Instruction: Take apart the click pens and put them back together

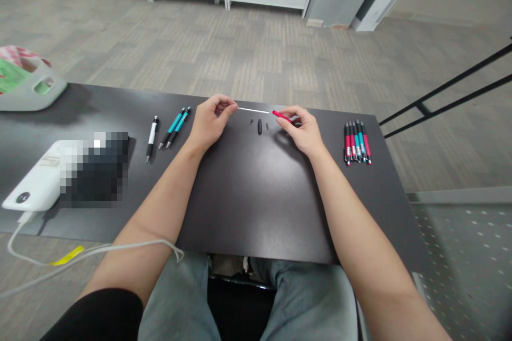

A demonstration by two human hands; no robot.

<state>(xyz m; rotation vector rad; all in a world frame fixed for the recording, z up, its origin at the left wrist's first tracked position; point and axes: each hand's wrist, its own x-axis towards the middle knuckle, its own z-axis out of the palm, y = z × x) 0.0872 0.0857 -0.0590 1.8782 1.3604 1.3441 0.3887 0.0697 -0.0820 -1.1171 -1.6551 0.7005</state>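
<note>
Two hands over the dark table (pixel 248 197): left hand (pixel 208 122) pinching a thin white refill rod (pixel 253 111), right hand (pixel 304 129) gripping a red plastic pen barrel (pixel 280 114). Three small dark pen parts (pixel 260 127) between. Three pens (pixel 170 129) left, five bundled pens (pixel 357 142) right.

The desk (pixel 248 197) has a dark, smooth surface with a soft sheen. The pens (pixel 357 141) look like glossy plastic, as does the white power bank (pixel 38 181). The floor (pixel 248 58) is rough grey carpet.
</note>
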